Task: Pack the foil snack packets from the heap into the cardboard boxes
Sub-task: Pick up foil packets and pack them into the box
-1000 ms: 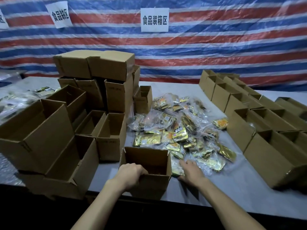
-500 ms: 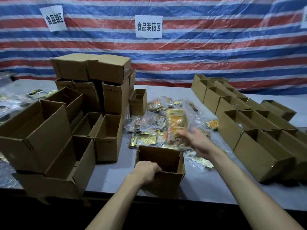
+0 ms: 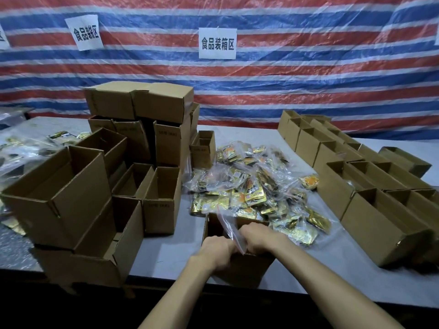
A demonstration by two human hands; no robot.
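The left hand (image 3: pixel 217 248) and right hand (image 3: pixel 258 238) sat knuckles-up, side by side, over the mouth of an open box (image 3: pixel 240 269) at the table's (image 3: pixel 166 252) near edge. The left hand's fingers curled over the box's near rim and gripped it. The right hand was closed round a clear bag (image 3: pixel 229 227) of packets, which stood half inside the box, its crinkled top sticking up between the two hands toward 11 o'clock. What the bag held was too blurred to read. The heap (image 3: pixel 251 186) of gold and orange foil packets, many in clear bags, lay on the table at 12 o'clock from the hands, its near edge touching the box's far wall. The print on the packets was too small to make out. At 10 o'clock stood a stack of empty cardboard boxes (image 3: pixel 142 103), some with a faint stamp that could not be read. At 2 o'clock ran rows of open boxes (image 3: pixel 380 222). On the striped tarpaulin (image 3: pixel 308 67) behind, a white sign (image 3: pixel 217 43) at 12 o'clock read "食品装箱区". A tilted second sign (image 3: pixel 85 32) at 11 o'clock began "食品装"; the rest was unclear.
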